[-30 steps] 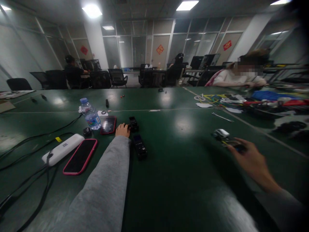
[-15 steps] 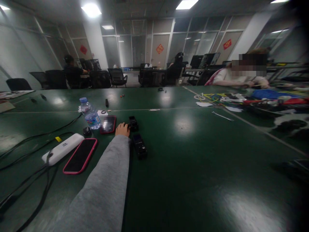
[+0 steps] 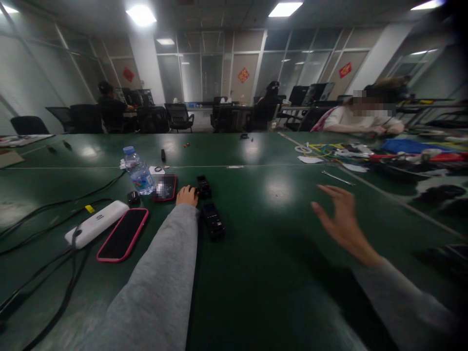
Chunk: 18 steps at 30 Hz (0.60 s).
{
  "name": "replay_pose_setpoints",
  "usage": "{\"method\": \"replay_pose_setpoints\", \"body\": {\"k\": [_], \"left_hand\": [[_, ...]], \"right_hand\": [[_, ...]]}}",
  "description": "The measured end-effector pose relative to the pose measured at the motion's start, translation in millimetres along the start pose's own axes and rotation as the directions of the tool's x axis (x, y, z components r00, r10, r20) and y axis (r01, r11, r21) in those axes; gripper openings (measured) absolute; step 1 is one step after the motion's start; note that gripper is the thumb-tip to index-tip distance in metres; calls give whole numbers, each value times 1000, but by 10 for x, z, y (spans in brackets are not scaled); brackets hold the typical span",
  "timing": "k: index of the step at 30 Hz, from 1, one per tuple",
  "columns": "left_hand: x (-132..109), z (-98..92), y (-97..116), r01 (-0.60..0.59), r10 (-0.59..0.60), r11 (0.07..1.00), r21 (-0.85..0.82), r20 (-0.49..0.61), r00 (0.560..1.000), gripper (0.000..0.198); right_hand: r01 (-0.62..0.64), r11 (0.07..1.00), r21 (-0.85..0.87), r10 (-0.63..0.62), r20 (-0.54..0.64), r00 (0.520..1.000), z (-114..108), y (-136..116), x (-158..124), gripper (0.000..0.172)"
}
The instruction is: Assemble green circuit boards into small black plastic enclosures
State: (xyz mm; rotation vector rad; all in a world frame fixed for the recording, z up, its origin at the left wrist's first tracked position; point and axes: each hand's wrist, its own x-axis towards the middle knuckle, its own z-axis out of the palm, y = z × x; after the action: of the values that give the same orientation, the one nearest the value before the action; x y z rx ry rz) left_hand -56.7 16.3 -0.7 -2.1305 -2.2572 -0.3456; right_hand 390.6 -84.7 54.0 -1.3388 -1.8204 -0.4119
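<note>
My left hand (image 3: 186, 195) reaches far out over the green table (image 3: 278, 234), its fingers curled against a small black device (image 3: 203, 186). A longer black device (image 3: 213, 220) lies just right of my grey sleeve. My right hand (image 3: 341, 220) hovers above the table on the right, fingers stretched and spread, holding nothing. To the left of my left hand lies a red-cased phone (image 3: 165, 187).
On the left lie a pink-cased phone (image 3: 123, 234), a white power bank (image 3: 97, 223), a water bottle (image 3: 138, 170) and black cables (image 3: 54, 209). A metal tool (image 3: 337, 177) and colourful clutter (image 3: 383, 156) sit at the right, where another person (image 3: 360, 119) works.
My right hand, which held a small object at the right a second ago, left the view and has come back empty and open. The left hand has not moved.
</note>
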Motion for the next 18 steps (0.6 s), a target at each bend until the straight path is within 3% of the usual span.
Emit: {"method": "replay_pose_setpoints", "body": {"k": [3, 5, 8, 11, 15, 18], "left_hand": [[-11, -13, 6, -5, 5, 1000, -25, 5, 1000, 45], [-16, -17, 9, -3, 3, 999, -42, 3, 1000, 49], [-10, -15, 16, 11, -11, 999, -49, 2, 1000, 53], [8, -6, 24, 30, -29, 999, -36, 26, 999, 52], [17, 6, 27, 46, -45, 998, -43, 34, 998, 53], [11, 14, 21, 41, -40, 997, -65, 10, 999, 56]], "right_hand": [[84, 971, 226, -113, 120, 986, 674, -644, 284, 46], [72, 939, 336, -148, 208, 967, 1084, -1067, 425, 45], [13, 890, 456, -163, 291, 943, 1620, -1558, 568, 55], [-68, 874, 481, -117, 345, 931, 2051, -1859, 642, 67], [-195, 853, 484, -12, 393, 919, 2314, -1988, 654, 55], [-222, 828, 515, 37, 345, 938, 2171, -1840, 639, 43]]}}
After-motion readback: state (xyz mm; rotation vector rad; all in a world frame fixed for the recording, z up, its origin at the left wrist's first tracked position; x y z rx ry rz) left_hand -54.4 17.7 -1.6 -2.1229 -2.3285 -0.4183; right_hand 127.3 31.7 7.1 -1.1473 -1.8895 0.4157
